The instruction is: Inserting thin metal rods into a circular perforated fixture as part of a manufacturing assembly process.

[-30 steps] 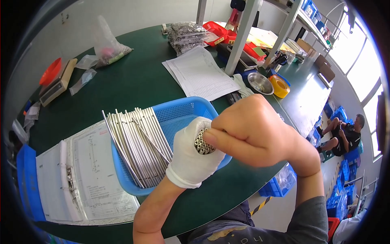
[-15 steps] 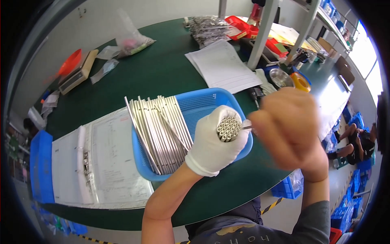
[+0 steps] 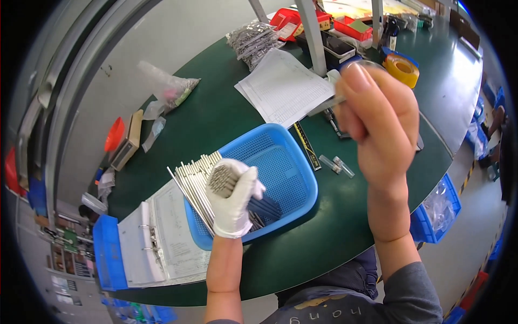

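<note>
Two hands are in view: the left hand [image 3: 233,200], in one white glove, is closed around a bundle of thin metal rods [image 3: 220,181], ends up, over the left rim of one blue basket [image 3: 280,162] on the green table [image 3: 216,116]. The bare right hand [image 3: 380,121] is raised, fingers pinched on one single rod [image 3: 326,105]. More loose rods [image 3: 191,175], too many to count, lie across the basket's left edge beside one open ring binder [image 3: 156,243].

Single head-worn fisheye view, looking steeply down and forward over green desk [image 3: 226,113]. Forearms enter from lower edge; raised right hand [image 3: 380,116] very near lens, gloved left hand [image 3: 232,197] lower, over blue basket [image 3: 280,162]. Straight edges bow toward dark circular rim. No second view.
</note>
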Demonstrator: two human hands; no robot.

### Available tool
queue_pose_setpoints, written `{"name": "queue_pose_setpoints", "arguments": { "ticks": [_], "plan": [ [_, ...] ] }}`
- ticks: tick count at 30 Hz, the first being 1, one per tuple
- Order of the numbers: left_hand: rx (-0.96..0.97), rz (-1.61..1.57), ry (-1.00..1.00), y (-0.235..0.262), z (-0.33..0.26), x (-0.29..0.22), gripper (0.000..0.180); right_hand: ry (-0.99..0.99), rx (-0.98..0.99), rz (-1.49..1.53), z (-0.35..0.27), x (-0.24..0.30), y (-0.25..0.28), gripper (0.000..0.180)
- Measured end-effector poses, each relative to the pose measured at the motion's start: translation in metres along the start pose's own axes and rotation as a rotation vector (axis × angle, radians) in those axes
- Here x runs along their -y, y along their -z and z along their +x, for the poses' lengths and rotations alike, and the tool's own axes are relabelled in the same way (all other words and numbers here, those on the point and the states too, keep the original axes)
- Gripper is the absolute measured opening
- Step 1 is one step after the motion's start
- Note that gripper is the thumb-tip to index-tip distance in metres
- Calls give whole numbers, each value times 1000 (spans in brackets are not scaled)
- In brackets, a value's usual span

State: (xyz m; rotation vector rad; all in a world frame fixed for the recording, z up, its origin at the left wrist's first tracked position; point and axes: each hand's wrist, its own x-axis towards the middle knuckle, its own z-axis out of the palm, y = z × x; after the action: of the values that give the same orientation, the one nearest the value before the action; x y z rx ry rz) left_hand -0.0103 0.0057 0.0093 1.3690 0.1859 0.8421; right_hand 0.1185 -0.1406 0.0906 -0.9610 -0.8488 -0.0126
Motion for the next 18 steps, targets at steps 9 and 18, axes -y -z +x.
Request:
{"name": "queue_pose_setpoints", "arguments": {
  "ticks": [9, 18],
  "plan": [
    [7, 308, -158, -16, 31, -4, 15, 35, -78, 227, 22, -18, 26, 32],
    [433, 1189, -461, -1, 75, 49, 17, 70, -76, 90, 31, -12, 48, 32]
  ]
}}
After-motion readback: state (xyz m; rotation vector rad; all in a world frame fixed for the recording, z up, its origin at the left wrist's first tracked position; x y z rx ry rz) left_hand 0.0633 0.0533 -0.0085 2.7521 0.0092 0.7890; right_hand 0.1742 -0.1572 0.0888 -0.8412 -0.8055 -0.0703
